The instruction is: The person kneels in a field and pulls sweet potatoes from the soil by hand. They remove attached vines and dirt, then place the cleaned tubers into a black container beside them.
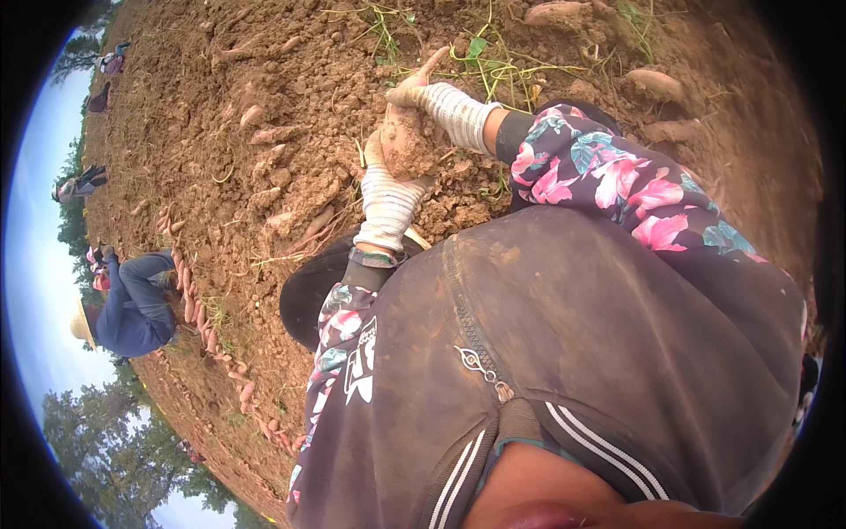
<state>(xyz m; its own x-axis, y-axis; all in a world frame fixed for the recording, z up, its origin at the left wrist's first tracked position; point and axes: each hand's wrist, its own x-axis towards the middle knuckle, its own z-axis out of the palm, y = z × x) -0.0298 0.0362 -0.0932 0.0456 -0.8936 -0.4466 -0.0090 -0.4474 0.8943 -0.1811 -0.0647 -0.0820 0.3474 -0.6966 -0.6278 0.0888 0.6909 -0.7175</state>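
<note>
A large sweet potato (404,140), caked with brown soil, is between my two hands over the loose earth. My right hand (436,99), in a soil-stained white knit glove, grips its upper part, and a thin tapered end points up past the fingers. Around the lower end is my left hand (390,188), gloved alike, its thumb along the near side. The fingers beneath the sweet potato are hidden. Crumbly clods (462,192) lie just below the hands.
More sweet potatoes (654,84) lie on the soil at the right, others (274,135) at the left. Green vines (496,69) trail beyond my hands. A long row of sweet potatoes (188,284) runs past a crouching person in a straw hat (135,304). Other people are farther off.
</note>
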